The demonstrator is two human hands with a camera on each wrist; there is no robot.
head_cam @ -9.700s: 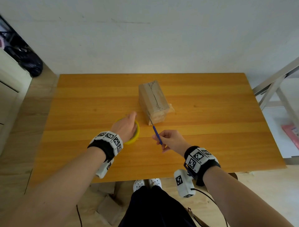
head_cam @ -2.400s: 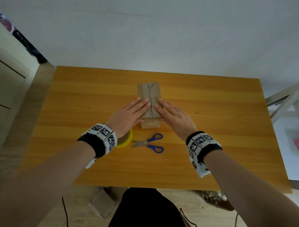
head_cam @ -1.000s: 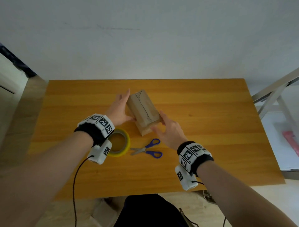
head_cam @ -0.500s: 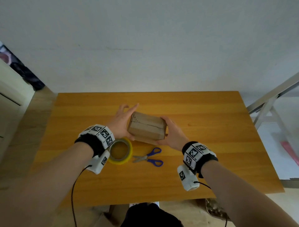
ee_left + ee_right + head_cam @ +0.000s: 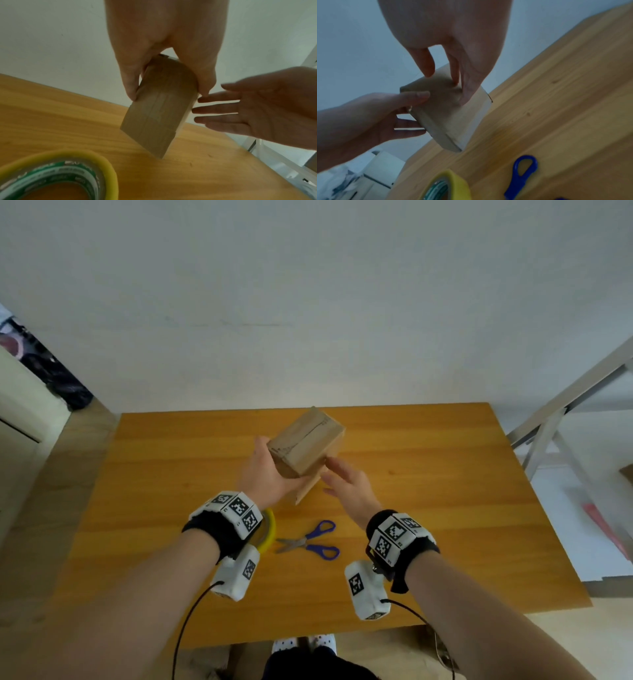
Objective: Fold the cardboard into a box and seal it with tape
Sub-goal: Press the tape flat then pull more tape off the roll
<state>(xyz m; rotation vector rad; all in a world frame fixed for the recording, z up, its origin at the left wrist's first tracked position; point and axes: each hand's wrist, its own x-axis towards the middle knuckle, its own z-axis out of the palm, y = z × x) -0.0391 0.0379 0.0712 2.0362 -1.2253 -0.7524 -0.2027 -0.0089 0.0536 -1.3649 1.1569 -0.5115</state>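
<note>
I see the cardboard box [image 5: 306,447] held up and tilted, one lower corner down near or on the table [image 5: 445,508]; can't tell if it actually touches. My left hand [image 5: 265,477] has it: in the left wrist view the thumb and fingers [image 5: 130,75] are wrapped down both sides of the box [image 5: 157,115], gripping its upper part. From the head view the left palm sits under and against the box's near-left face. A dark seam line runs along the box's top face.

My right hand [image 5: 349,486] is just to the right of the box, flat, fingers straight and spread, holding nothing. In the left wrist view its fingertips [image 5: 202,100] point at the box's right edge, touching or a hair off, can't tell which. The right wrist view shows the right hand [image 5: 450,33] over the box [image 5: 447,115] with fingers reaching down onto the top face, not curled round it.

Tape roll [image 5: 269,530], yellow-rimmed, lies flat on the table below the left wrist, partly hidden by it. Blue-handled scissors [image 5: 313,541] lie beside the roll on its right, between the two wrists, well apart from the box.
</note>
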